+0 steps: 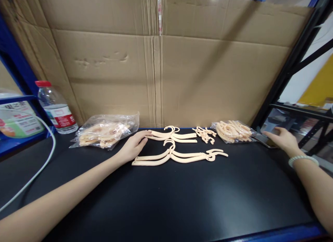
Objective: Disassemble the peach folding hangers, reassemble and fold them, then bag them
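Cream plastic hangers, smooth and gently curved with rounded hooks, lie in two rows on a matte black tabletop (182, 200): a far pair (185, 140) and a near pair (153, 163). Small cream curved pieces (205, 133) sit in a loose heap right of the far pair, and a few more touch the near pair's right end. The left hand (134, 144) reaches the far pair's left end, fingers stretched forward; whether they pinch it, I cannot tell. The right hand (284, 141), above a pale beaded bracelet (303, 158), is open, thumb and fingers apart, at a flat dark object (265, 141), possibly a phone.

Two crinkled clear plastic bags hold more cream pieces: the left bag (104, 131) and the right bag (234, 131). A clear red-capped bottle (59, 113) contains clear liquid. Creased brown cardboard (104, 61) stands behind.
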`<act>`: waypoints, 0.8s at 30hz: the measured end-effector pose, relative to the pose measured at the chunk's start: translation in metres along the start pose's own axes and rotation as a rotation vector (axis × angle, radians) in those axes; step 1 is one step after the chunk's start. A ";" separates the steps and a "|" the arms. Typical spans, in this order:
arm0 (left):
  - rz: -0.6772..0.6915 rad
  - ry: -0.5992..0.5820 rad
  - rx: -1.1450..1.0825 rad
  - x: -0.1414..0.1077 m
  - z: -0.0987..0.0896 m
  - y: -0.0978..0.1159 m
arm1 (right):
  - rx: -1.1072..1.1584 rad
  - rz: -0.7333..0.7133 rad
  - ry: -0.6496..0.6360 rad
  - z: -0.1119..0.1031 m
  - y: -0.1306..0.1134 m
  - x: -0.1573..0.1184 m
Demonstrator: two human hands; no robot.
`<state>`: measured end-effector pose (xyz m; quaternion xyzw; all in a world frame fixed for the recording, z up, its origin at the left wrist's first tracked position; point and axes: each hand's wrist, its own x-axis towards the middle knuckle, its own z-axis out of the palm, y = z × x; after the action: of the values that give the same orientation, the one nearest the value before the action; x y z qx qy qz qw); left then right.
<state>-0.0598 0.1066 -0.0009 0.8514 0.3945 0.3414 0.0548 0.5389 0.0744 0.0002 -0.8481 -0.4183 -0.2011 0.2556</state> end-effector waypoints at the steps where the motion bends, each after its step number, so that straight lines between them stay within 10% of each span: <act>1: 0.007 -0.010 0.002 0.001 0.001 -0.002 | 0.030 0.001 0.031 -0.007 -0.007 -0.001; 6: 0.016 -0.052 0.028 0.002 0.005 -0.011 | 0.205 -0.346 0.025 -0.031 -0.070 -0.017; 14: 0.027 -0.053 0.093 0.002 0.004 -0.014 | 0.006 -1.081 -0.092 -0.009 -0.148 -0.065; 24: 0.035 -0.048 0.140 0.004 0.004 -0.008 | 0.112 -1.060 -0.053 0.010 -0.149 -0.068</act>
<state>-0.0609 0.1157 -0.0052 0.8679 0.4009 0.2934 -0.0013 0.3805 0.1162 -0.0064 -0.5102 -0.8060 -0.2583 0.1530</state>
